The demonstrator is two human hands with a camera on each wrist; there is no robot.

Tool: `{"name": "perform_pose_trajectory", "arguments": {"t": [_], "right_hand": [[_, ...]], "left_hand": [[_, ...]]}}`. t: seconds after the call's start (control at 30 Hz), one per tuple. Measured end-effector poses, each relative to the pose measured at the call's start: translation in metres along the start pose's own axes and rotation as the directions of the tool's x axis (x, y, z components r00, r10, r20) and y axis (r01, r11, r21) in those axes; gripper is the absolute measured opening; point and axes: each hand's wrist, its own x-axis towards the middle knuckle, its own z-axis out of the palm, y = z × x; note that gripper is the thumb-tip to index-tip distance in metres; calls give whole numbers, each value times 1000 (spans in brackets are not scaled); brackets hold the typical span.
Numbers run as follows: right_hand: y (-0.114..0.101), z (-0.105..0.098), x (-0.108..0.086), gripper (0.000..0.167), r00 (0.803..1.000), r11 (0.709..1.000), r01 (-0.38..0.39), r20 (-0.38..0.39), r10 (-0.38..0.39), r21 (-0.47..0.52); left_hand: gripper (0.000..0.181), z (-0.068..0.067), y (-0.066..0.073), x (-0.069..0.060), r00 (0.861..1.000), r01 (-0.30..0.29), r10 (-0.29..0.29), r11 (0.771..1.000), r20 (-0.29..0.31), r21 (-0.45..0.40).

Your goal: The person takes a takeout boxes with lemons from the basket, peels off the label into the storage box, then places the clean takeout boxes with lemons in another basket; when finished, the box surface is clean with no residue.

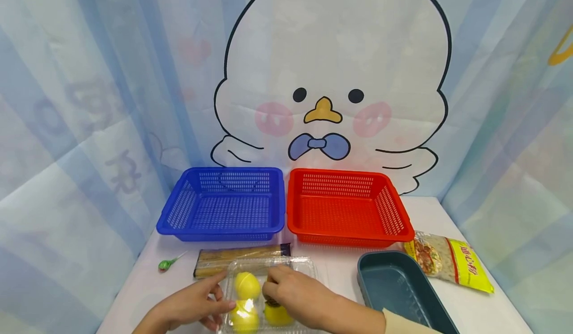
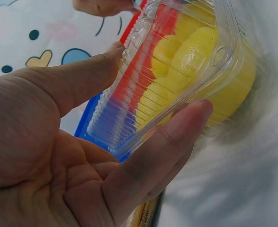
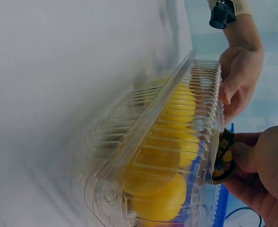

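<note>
As right grip [image 1: 295,293] pinches, label [image 3: 223,157] protrudes.

Blue-striped backdrop [image 1: 112,100], seemingly cloth, cartoon chick [image 1: 340,50], white tabletop [image 1: 342,269]

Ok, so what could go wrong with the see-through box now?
The right hand pinches a dark label against the top of the clear box; a hard tug might tear it. The left hand touches the box at one side, so the other side could lift or slide. And if the box popped open, the round yellow things inside might roll out.
</note>
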Motion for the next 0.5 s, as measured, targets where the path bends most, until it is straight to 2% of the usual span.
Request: {"name": "perform_pose_trajectory", "arguments": {"t": [0.13,0.33,0.5], "right_hand": [[-1,-6,-5,10,1000,998,-12,-4,12,57],[1,-25,-18,25,998,981,-60,22,57,187],[5,-36,-32,36,996,979,-59,-58,71,197]], "left_hand": [[100,0,0,1,1000,-8,8,1000,-1,7],[101,1,1,2,1000,-6,6,1000,-6,18],[101,0,1,1,1000,16,-16,1000,-6,19]]}}
